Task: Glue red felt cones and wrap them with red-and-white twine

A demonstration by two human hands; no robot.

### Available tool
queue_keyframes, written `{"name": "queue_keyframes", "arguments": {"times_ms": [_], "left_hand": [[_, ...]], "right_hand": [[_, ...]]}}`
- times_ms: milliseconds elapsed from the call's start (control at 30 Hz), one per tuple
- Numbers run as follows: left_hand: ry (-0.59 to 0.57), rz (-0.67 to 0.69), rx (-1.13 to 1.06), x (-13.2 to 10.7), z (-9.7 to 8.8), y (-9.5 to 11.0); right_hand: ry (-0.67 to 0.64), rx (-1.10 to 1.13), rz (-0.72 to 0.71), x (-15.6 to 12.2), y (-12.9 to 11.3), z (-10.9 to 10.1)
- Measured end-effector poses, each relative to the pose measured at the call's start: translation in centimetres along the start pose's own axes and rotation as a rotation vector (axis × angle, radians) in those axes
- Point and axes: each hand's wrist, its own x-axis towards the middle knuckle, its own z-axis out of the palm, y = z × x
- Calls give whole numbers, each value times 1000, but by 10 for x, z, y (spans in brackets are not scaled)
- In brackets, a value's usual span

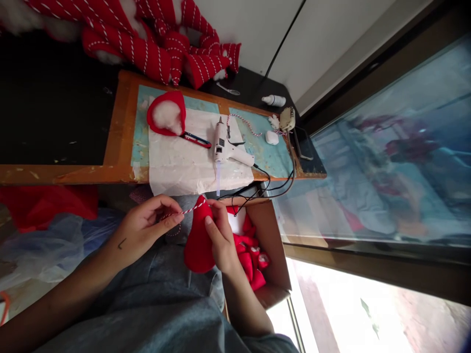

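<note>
My left hand (147,221) pinches a red-and-white twisted cord (184,212) between thumb and fingers. The cord runs to the tip of a red felt cone (197,247), which my right hand (221,236) grips at its top. The lower part of the cone hangs over my grey clothing. On the table ahead, out of reach of both hands, lies a red felt hood (166,113) stuffed with white filling. Beside it are red-handled thread snips (196,139) and a white hot glue gun (226,144).
A cardboard box (267,245) of red felt pieces stands just right of my hands. The wooden table edge (73,175) runs ahead of them, with white paper (184,166) overhanging it. Red-and-white striped fabric (158,49) lies beyond. Black cables (274,186) hang down near the box. A window is at right.
</note>
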Motion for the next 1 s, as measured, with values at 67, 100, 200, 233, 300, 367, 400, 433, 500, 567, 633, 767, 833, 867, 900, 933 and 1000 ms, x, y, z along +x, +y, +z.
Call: {"name": "queue_keyframes", "arguments": {"times_ms": [67,100,200,233,300,367,400,433,500,567,633,767,833,867,900,933,1000], "left_hand": [[-4,6,-2,-2,1,3],[-3,9,-5,-3,2,3],[8,24,-25,-5,4,4],[11,27,-40,-5,5,5],[9,29,-71,-5,7,5],[14,13,-89,-5,9,6],[20,2,-92,-5,10,6],[24,-11,-93,-5,11,6],[22,-26,-96,-7,12,6],[23,-32,-99,-8,13,8],[54,-49,-100,-10,13,11],[42,-38,-107,-8,14,17],[56,-16,-121,-5,14,16],[78,-13,-131,-4,15,13],[100,-14,-142,-3,15,10],[113,-19,-153,-2,15,6],[128,-36,-167,-1,16,-2]], "right_hand": [[-43,77,32,1,0,2],[-59,93,47,1,0,3],[-61,84,79,4,0,5],[-55,88,88,5,1,5],[-54,123,115,5,2,4],[-60,169,148,4,4,3],[-59,192,161,4,6,3],[-57,214,173,4,7,2],[-48,251,179,4,8,2],[-48,266,167,5,9,2],[-61,265,157,6,9,3],[-75,206,131,8,6,4],[-74,178,119,9,4,5],[-74,171,118,9,3,6],[-75,167,119,9,2,6],[-75,161,124,10,2,7],[-74,143,139,10,1,8]]}}
